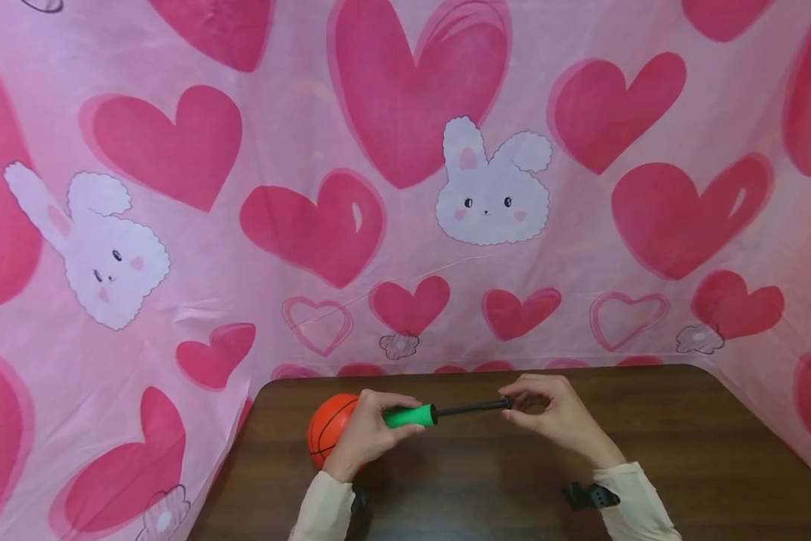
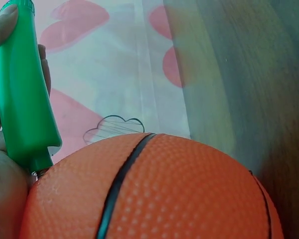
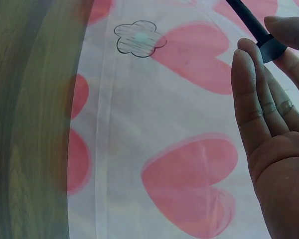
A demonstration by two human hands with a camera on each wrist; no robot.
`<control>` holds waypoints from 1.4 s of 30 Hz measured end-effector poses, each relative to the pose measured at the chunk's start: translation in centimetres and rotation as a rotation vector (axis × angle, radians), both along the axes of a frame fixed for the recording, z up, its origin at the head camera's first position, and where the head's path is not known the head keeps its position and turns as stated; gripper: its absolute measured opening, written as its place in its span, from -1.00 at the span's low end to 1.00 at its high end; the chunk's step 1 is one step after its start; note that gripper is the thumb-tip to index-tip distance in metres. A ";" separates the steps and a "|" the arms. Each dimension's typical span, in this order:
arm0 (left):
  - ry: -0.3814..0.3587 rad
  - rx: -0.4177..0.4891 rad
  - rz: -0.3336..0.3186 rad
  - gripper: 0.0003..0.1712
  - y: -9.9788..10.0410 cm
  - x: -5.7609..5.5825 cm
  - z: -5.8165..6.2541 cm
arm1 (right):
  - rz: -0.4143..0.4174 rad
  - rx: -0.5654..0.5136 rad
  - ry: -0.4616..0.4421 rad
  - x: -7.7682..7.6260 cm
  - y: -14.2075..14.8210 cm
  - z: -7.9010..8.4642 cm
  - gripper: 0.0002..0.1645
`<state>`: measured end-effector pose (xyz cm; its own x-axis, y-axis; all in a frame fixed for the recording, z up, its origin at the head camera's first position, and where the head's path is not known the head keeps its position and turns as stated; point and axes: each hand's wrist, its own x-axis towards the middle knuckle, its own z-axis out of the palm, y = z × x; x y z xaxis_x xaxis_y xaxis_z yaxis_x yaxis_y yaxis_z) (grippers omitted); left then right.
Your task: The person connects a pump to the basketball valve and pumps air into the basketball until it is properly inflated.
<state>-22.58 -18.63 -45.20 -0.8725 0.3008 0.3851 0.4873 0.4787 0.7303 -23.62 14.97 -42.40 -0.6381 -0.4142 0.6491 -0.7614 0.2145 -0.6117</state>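
My left hand (image 1: 364, 432) grips the green barrel of a small hand air pump (image 1: 410, 416), its fingers along the far side and the thumb on the near side. Out of the barrel's right end runs a long black plunger rod (image 1: 471, 407). At the rod's far end my right hand (image 1: 559, 409) pinches the black end cap (image 3: 272, 49) between thumb and fingertips. An orange mini basketball (image 1: 327, 430) with black seams sits by the left hand, partly hidden behind it. In the left wrist view the pump's narrow tip meets the basketball's surface (image 2: 189, 194).
A dark wooden table (image 1: 486, 488) lies under both hands. Pink cloth (image 1: 405, 248) with hearts and bunny faces hangs behind the table and along its sides. Black straps (image 1: 591, 496) sit at the wrists near the cream sleeves (image 1: 635, 500).
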 end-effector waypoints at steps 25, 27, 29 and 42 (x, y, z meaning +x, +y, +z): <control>-0.023 0.052 0.023 -0.65 -0.6 -0.2 0.4 | 0.051 -0.010 0.046 -1.1 -5.5 -0.6 -0.59; -0.009 0.052 0.024 -0.65 -0.6 -0.3 0.3 | 0.060 -0.001 0.023 -1.3 -6.6 -0.9 -0.60; 0.008 0.050 0.026 -0.64 -0.7 -0.5 0.4 | 0.072 0.012 -0.015 -1.6 -7.7 -1.1 -0.60; 0.042 0.040 0.011 -0.61 -0.7 -0.6 0.4 | 0.075 0.058 -0.131 -1.9 -8.6 -0.9 -0.62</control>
